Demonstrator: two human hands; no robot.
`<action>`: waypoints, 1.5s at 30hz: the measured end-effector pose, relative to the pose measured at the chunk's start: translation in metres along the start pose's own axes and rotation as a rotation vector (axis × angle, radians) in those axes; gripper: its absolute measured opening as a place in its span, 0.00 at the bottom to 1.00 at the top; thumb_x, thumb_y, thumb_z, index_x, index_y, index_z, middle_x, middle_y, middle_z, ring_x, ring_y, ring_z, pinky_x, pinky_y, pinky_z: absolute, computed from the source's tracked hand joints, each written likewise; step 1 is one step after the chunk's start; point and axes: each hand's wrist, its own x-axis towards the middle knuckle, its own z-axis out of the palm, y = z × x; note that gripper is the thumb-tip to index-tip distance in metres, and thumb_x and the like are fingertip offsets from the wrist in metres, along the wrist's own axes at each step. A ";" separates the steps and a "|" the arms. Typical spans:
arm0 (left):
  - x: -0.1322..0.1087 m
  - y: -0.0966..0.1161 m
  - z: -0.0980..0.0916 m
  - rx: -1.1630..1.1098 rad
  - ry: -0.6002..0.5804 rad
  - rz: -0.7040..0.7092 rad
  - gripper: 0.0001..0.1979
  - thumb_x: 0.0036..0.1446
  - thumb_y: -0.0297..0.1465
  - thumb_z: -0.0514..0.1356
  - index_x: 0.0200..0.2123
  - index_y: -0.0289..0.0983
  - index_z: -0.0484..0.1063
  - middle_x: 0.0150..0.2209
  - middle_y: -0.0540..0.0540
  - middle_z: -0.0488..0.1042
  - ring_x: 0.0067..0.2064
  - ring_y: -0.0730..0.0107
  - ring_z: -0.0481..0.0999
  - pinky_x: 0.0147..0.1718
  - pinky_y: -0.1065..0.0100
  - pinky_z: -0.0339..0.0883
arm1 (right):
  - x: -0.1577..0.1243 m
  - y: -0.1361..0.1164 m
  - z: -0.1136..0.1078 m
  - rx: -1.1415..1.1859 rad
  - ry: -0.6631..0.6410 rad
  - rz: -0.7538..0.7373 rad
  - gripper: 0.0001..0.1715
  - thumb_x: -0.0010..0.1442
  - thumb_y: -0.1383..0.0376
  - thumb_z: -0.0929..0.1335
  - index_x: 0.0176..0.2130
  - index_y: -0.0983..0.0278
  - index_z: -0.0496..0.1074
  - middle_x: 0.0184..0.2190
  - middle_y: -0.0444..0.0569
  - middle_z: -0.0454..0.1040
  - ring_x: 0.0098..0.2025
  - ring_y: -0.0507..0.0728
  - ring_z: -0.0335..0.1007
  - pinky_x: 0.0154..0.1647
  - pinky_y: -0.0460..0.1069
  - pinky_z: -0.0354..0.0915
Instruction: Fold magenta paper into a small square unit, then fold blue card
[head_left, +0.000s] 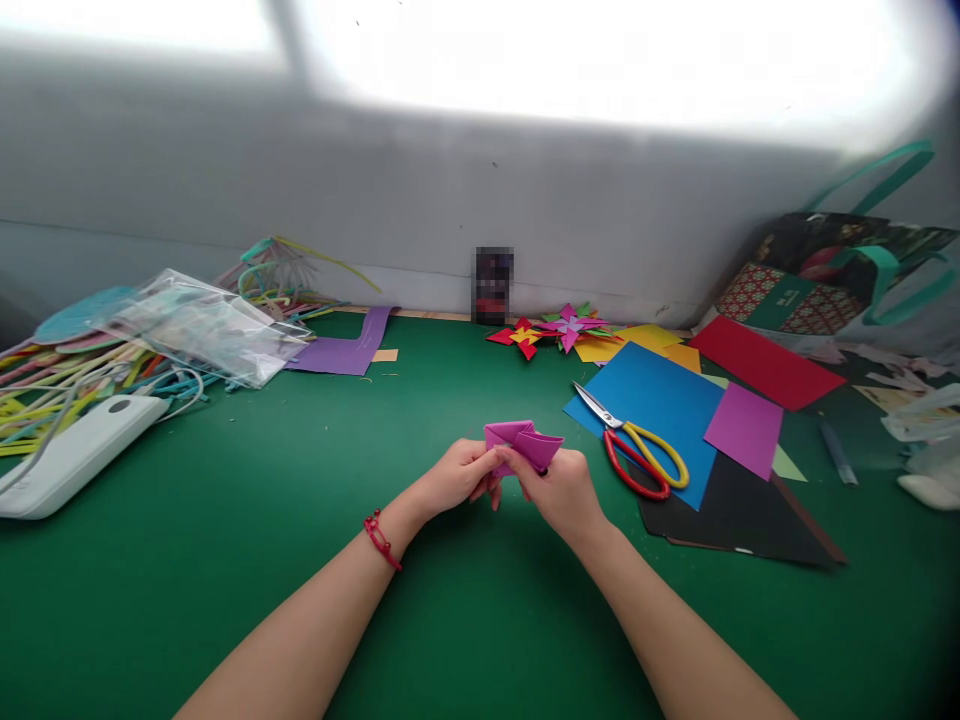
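Observation:
A small piece of folded magenta paper (521, 440) is held between both hands over the middle of the green table. My left hand (459, 475) pinches its left lower edge; a red bracelet (381, 540) is on that wrist. My right hand (564, 492) grips its right side, thumb toward the centre. One flap of the paper sticks out to the right. Fingers under the paper are partly hidden. To the right, scissors (634, 450) with one red and one yellow handle lie with blades slightly apart on a blue paper sheet (652, 385).
Folded paper flowers (570, 325) lie at the back by the wall. Red paper (765, 360), a purple square (746, 428) and black sheets (735, 510) lie right. Leftward are purple paper (334, 355), a clear plastic bag (217, 330), coloured strips and a white device (86, 455).

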 end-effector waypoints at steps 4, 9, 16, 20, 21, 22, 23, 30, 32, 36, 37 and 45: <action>0.000 0.001 0.002 -0.026 -0.001 -0.014 0.25 0.59 0.42 0.45 0.15 0.35 0.58 0.09 0.55 0.54 0.20 0.71 0.71 0.23 0.73 0.61 | 0.000 -0.001 -0.002 0.010 0.012 -0.012 0.19 0.55 0.56 0.65 0.19 0.64 0.65 0.13 0.44 0.65 0.16 0.50 0.58 0.19 0.45 0.53; -0.001 0.004 0.004 -0.039 0.005 -0.018 0.25 0.59 0.42 0.45 0.16 0.34 0.61 0.10 0.54 0.56 0.19 0.72 0.70 0.22 0.73 0.61 | 0.001 -0.006 -0.007 0.167 -0.048 0.049 0.19 0.53 0.57 0.67 0.18 0.64 0.63 0.13 0.43 0.64 0.16 0.50 0.59 0.19 0.45 0.55; 0.003 0.005 0.005 -0.188 0.091 -0.006 0.26 0.60 0.42 0.43 0.17 0.33 0.63 0.15 0.50 0.66 0.16 0.76 0.67 0.15 0.75 0.54 | 0.009 -0.009 -0.003 0.796 -0.195 0.268 0.14 0.58 0.56 0.62 0.29 0.64 0.65 0.18 0.44 0.71 0.18 0.52 0.67 0.17 0.45 0.62; 0.005 0.001 0.003 -0.189 0.145 -0.031 0.26 0.59 0.42 0.46 0.15 0.33 0.61 0.10 0.53 0.60 0.15 0.75 0.67 0.16 0.75 0.55 | 0.013 -0.003 0.001 0.831 -0.208 0.324 0.17 0.58 0.55 0.62 0.27 0.65 0.65 0.17 0.44 0.71 0.17 0.52 0.67 0.16 0.45 0.62; 0.005 0.000 0.003 -0.182 0.143 -0.035 0.26 0.59 0.42 0.46 0.14 0.33 0.61 0.10 0.52 0.59 0.15 0.75 0.67 0.16 0.75 0.55 | 0.013 -0.001 0.001 0.822 -0.212 0.332 0.18 0.58 0.54 0.62 0.26 0.65 0.66 0.15 0.44 0.70 0.16 0.51 0.66 0.16 0.44 0.61; 0.005 0.000 0.003 -0.177 0.142 -0.037 0.27 0.59 0.42 0.46 0.14 0.33 0.61 0.09 0.52 0.59 0.14 0.75 0.67 0.16 0.75 0.55 | 0.013 0.000 0.001 0.814 -0.230 0.338 0.20 0.58 0.53 0.62 0.25 0.66 0.66 0.14 0.44 0.69 0.15 0.51 0.65 0.16 0.44 0.61; 0.004 0.000 0.004 -0.172 0.140 -0.039 0.27 0.59 0.43 0.45 0.13 0.33 0.61 0.09 0.52 0.60 0.14 0.76 0.66 0.16 0.75 0.55 | 0.013 0.001 0.001 0.810 -0.258 0.341 0.21 0.58 0.53 0.62 0.24 0.66 0.66 0.13 0.44 0.69 0.14 0.51 0.65 0.16 0.44 0.61; 0.004 0.003 0.006 -0.152 0.087 -0.021 0.28 0.59 0.44 0.43 0.15 0.32 0.63 0.16 0.46 0.68 0.16 0.76 0.67 0.16 0.74 0.54 | 0.012 0.000 0.001 0.803 -0.355 0.313 0.27 0.58 0.51 0.60 0.24 0.70 0.71 0.12 0.46 0.68 0.13 0.50 0.63 0.16 0.44 0.61; 0.003 0.005 0.007 -0.155 0.084 -0.015 0.28 0.59 0.44 0.44 0.15 0.32 0.63 0.15 0.47 0.68 0.16 0.76 0.66 0.16 0.74 0.55 | 0.012 0.000 0.000 0.816 -0.362 0.307 0.27 0.59 0.52 0.60 0.23 0.69 0.70 0.12 0.45 0.67 0.13 0.50 0.62 0.16 0.45 0.61; 0.001 0.009 0.008 -0.166 0.103 -0.069 0.27 0.58 0.44 0.45 0.14 0.34 0.60 0.09 0.54 0.57 0.13 0.77 0.64 0.15 0.75 0.54 | 0.011 0.001 -0.004 0.823 -0.371 0.297 0.26 0.59 0.53 0.59 0.21 0.68 0.68 0.11 0.44 0.65 0.12 0.49 0.60 0.16 0.45 0.59; 0.001 0.010 0.009 -0.172 0.103 -0.083 0.26 0.58 0.44 0.46 0.14 0.34 0.60 0.08 0.55 0.54 0.13 0.77 0.63 0.15 0.75 0.53 | 0.011 0.001 -0.005 0.822 -0.368 0.295 0.25 0.59 0.54 0.60 0.20 0.68 0.67 0.11 0.43 0.65 0.12 0.49 0.60 0.16 0.45 0.59; 0.000 0.011 0.010 -0.179 0.069 -0.087 0.26 0.59 0.43 0.46 0.16 0.33 0.62 0.08 0.55 0.55 0.13 0.77 0.64 0.17 0.75 0.54 | 0.009 0.000 -0.007 0.808 -0.304 0.299 0.26 0.60 0.57 0.60 0.16 0.66 0.63 0.07 0.40 0.60 0.09 0.47 0.54 0.13 0.44 0.52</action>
